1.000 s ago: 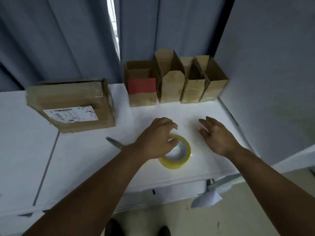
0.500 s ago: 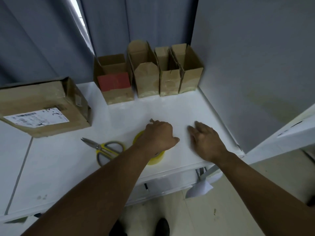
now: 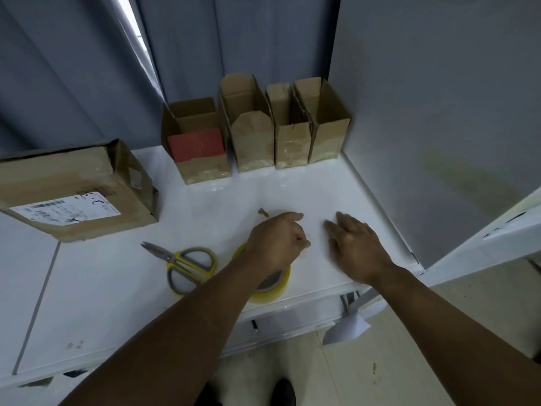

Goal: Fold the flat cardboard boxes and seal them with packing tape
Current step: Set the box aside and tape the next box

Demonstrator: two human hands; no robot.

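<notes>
Head view looks down on a white desk (image 3: 117, 288), where the left hand (image 3: 278, 240) sits on top of the yellow packing tape roll (image 3: 273, 293). The roll lies flat with its hole facing up, close to the near edge of the desk. Only its near arc shows from under the wrist.

This hand's fingers are curled tight over the roll's far rim, with the thumb pressed against them. Whether that grip has the rim, a loose tape end or nothing at all is hidden by the back of the hand. The right hand (image 3: 357, 247) lies palm down on the desk to the right, fingers straight, holding nothing and apart from the roll. The tape is therefore directly beneath the left grip, and the left hand is plainly the nearer one to lift it.

Yellow-handled scissors (image 3: 190, 265) lie just left of the roll, blades pointing far-left. Four folded cardboard boxes (image 3: 248, 136) stand upright along the far edge with their tops open, ahead of both hands and well apart from them. A large labelled carton (image 3: 73, 194) rests at the far left. The tape probably has to travel to those boxes next.
</notes>
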